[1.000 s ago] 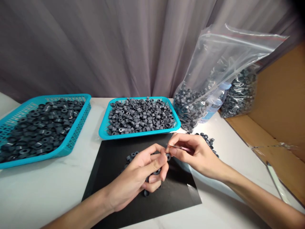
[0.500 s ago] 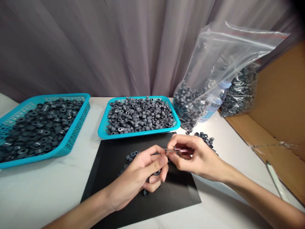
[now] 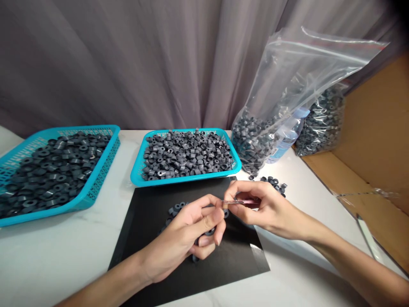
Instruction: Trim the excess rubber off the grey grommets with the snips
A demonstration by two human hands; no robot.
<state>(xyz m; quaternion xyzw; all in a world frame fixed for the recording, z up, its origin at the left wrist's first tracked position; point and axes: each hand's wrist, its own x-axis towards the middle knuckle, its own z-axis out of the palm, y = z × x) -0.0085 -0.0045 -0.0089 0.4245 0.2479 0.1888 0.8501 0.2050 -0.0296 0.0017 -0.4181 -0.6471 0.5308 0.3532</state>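
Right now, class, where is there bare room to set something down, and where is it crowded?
Bare tabletop shows between the left basket and black mat, and right of the loose rings, towards the cardboard. It is crowded where the middle basket, bag and bottle stand close, and above the mat, around the left hand and right hand.

Two baskets [image 3: 188, 179] [image 3: 99, 170], two bags [image 3: 284, 72] [image 3: 321, 125], one bottle [image 3: 283, 149], one pink tool [image 3: 251, 201] show.

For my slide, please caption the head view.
Hands with a slim pink-handled tool above a black sheet, near two blue baskets of grey rings.
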